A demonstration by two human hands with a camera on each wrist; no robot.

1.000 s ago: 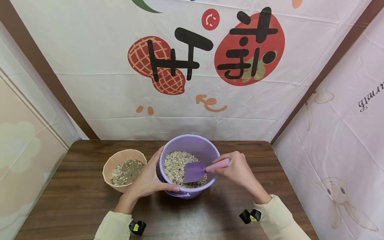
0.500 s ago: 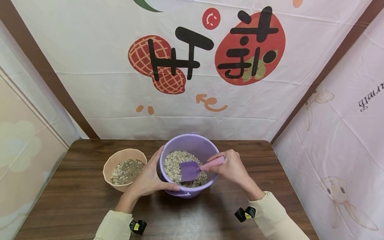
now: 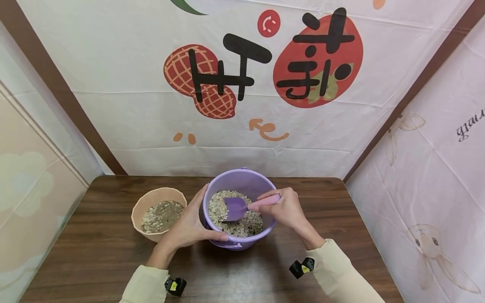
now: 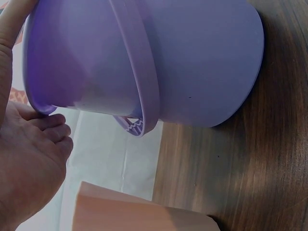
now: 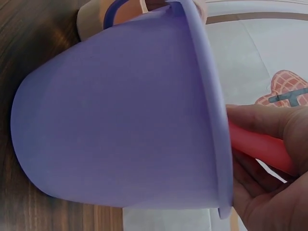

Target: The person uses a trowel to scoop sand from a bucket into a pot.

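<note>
In the head view a purple bucket (image 3: 248, 180) stands on the table, partly filled with small pale gravel (image 3: 244, 229). My left hand (image 3: 187, 225) holds its left side, thumb along the front rim and fingers towards the back. The left wrist view shows curled fingertips (image 4: 62, 132) at the rim. My right hand (image 3: 289, 208) grips the pink handle (image 3: 265, 203) of a small shovel, whose purple blade (image 3: 235, 209) rests low inside the bucket, its front edge in the gravel. From the right wrist, the bucket wall (image 5: 120, 110) hides the blade.
Left of the bucket stands a peach faceted bowl (image 3: 137, 216) holding similar gravel and a grey-brown patch. The bucket's handle (image 4: 139, 62) hangs down its side. Behind the wooden table (image 3: 94, 235) hangs a printed white cloth (image 3: 132, 105).
My right hand has moved left with the shovel, and the blade has pushed left and towards the back through the gravel. My left hand stays on the bucket.
</note>
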